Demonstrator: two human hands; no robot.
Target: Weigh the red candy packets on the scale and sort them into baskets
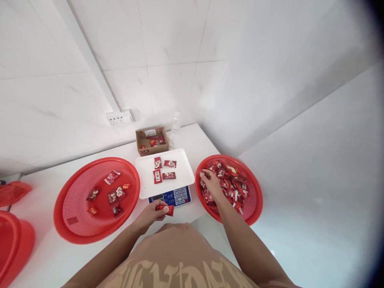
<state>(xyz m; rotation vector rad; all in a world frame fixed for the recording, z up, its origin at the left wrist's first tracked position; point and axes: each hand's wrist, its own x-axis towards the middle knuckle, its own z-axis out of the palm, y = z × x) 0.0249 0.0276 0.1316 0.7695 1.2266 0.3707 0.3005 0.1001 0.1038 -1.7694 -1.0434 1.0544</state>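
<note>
Left hand (154,212) held low before the torso (180,256), thumb and fingers pinched together. Right hand (212,184) extended farther forward, fingers bent; bare forearms (235,224) converge forward.

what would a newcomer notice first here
Probably the two big red baskets: the right one heaped with wrapped packets, the right hand at its near-left part, and the left one holding only a few. Between them, four red packets lie on a white tray above a blue scale, with the left hand holding another packet in front.
</note>
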